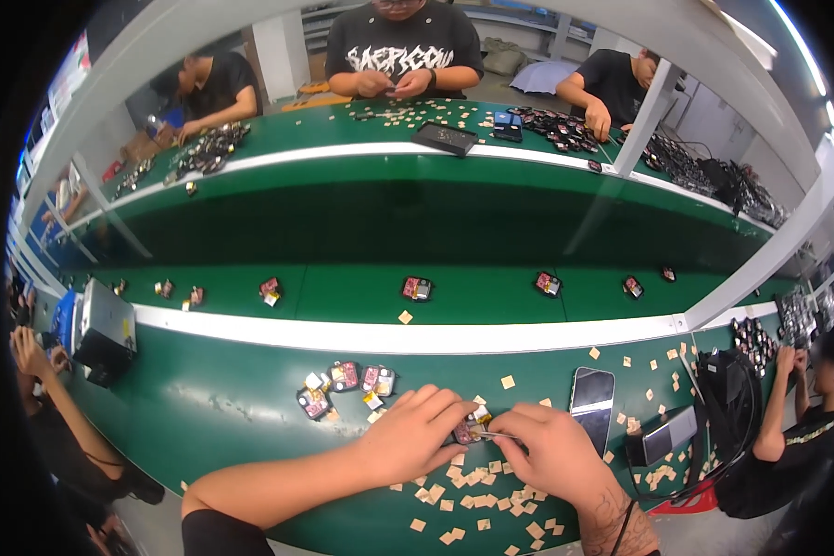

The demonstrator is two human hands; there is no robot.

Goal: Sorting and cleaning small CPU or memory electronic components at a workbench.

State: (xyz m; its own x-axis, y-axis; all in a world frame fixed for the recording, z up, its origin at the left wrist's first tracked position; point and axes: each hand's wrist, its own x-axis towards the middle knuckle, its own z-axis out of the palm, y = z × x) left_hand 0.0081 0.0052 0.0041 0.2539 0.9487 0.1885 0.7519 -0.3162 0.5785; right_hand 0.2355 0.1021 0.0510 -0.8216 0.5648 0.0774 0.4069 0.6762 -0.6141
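Note:
My left hand (410, 431) is closed on a small open electronic device (468, 429), with a reddish circuit board and a yellow-taped part, and steadies it on the green bench. My right hand (551, 451) pinches a thin metal tool, apparently tweezers (500, 435), whose tip reaches into that device. Left of it lie three similar open devices (344, 375) with silvery and yellow parts. Many small tan square pieces (477, 477) are scattered below and between my hands. My fingers partly hide the device.
A smartphone (591, 408) lies right of my right hand, near a black box with a screen (667, 437) and black cables (746, 417). Beyond a white rail (389, 339), a green belt (343, 287) carries spaced devices. Co-workers sit opposite and at both sides; a grey metal box (107, 324) stands left.

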